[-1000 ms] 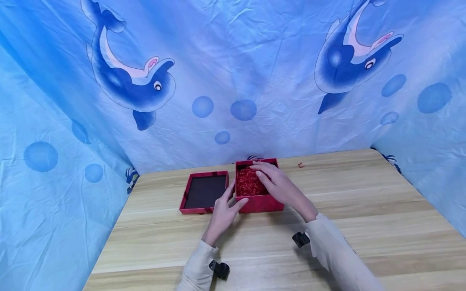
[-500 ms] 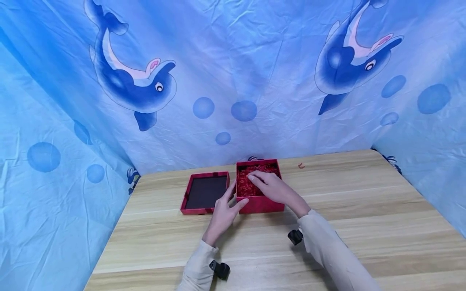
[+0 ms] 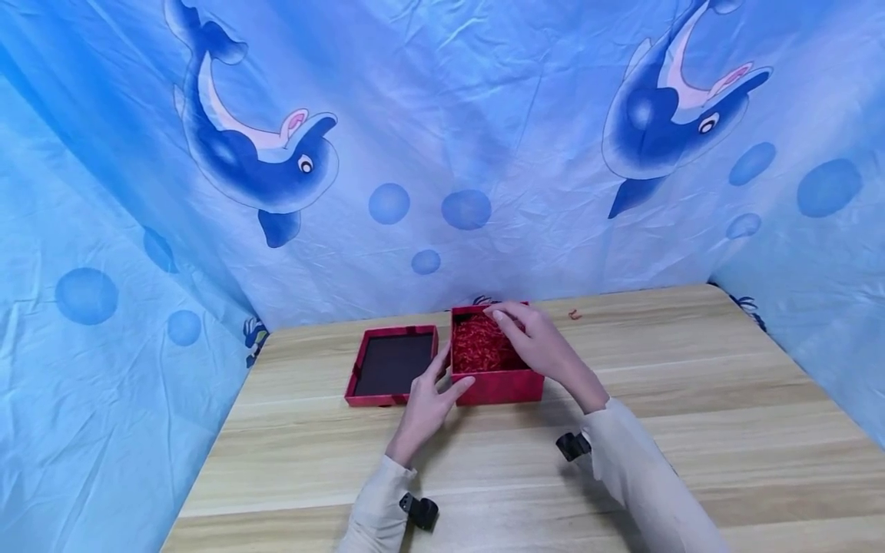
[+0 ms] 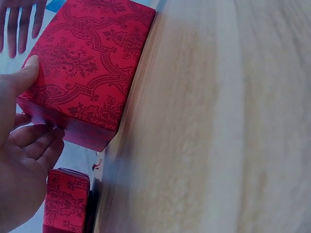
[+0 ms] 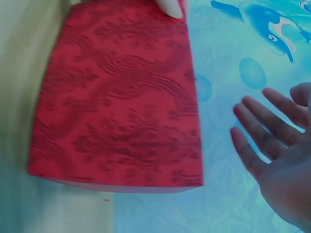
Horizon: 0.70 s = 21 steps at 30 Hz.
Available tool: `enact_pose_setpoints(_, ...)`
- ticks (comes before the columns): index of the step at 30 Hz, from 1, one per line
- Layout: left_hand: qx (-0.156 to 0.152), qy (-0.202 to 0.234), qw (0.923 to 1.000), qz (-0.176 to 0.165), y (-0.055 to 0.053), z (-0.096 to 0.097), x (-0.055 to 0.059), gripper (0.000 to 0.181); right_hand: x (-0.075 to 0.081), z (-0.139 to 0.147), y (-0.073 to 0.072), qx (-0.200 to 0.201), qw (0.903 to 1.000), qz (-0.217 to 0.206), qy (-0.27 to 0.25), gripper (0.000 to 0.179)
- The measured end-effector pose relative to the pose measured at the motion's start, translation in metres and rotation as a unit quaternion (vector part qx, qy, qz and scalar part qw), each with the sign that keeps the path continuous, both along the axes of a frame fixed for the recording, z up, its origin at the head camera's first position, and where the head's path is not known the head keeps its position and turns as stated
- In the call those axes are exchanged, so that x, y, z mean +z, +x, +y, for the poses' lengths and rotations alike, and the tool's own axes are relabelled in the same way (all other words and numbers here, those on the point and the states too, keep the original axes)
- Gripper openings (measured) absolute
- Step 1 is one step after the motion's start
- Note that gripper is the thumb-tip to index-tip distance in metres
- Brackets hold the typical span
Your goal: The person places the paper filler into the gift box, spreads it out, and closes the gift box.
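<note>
A red gift box (image 3: 501,388) with a dark damask pattern stands open on the table, filled with red shredded paper (image 3: 477,342). My left hand (image 3: 423,408) holds its near left corner, the thumb on the front face (image 4: 80,63) and the other fingers bent against the left side. Above the box's right part is my right hand (image 3: 541,346). Its fingers reach over the shreds toward the back; in the right wrist view they are spread and slightly bent, holding nothing. Left of the box lies the lid (image 3: 394,365), its black inside facing up.
A small red paper scrap (image 3: 575,314) lies on the wooden table (image 3: 691,399) to the box's right. Behind the table hangs a blue dolphin-print cloth (image 3: 429,153), which also runs down both sides. Each wrist wears a black camera (image 3: 419,511).
My right hand first drew back toward me over the shreds with bent fingers, then moved up and right, its fingers lengthening again. The left hand keeps its hold on the box corner.
</note>
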State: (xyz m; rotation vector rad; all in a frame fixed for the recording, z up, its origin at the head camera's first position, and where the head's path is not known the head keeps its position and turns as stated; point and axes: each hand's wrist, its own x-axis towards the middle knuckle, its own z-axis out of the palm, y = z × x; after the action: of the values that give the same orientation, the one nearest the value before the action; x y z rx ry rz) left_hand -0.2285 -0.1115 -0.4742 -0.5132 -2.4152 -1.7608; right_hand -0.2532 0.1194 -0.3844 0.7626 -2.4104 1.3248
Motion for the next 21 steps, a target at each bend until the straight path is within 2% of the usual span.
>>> enact_pose_setpoints(4, -0.009, -0.007, 0.9999, -0.001, 0.002, 0.001, 0.000, 0.077, -0.019, 0.003, 0.019, -0.009, 0.9954, 0.026, -0.092, 0.024)
enact_pose_setpoints(7, -0.009, -0.025, 0.9996, 0.009, 0.004, 0.000, 0.000, 0.077, -0.035, 0.004, 0.038, -0.005, 0.9840, 0.060, -0.168, 0.022)
enact_pose_setpoints(10, 0.007, -0.044, 0.9984, 0.035, 0.010, -0.007, 0.000, 0.075, -0.049, 0.003, 0.055, 0.002, 0.9745, 0.076, -0.211, 0.024)
enact_pose_setpoints(13, 0.031, -0.048, 0.9954, 0.078, 0.015, -0.019, -0.002, 0.069, -0.060, -0.001, 0.067, 0.007, 0.9718, 0.073, -0.224, 0.025)
enact_pose_setpoints(17, 0.056, -0.041, 0.9890, 0.130, 0.020, -0.039, -0.005, 0.062, -0.074, -0.008, 0.077, 0.009, 0.9766, 0.048, -0.209, 0.023)
enact_pose_setpoints(21, 0.090, -0.059, 0.9832, 0.147, 0.025, -0.059, -0.006, 0.062, -0.086, -0.018, 0.079, 0.006, 0.9818, 0.034, -0.186, 0.023)
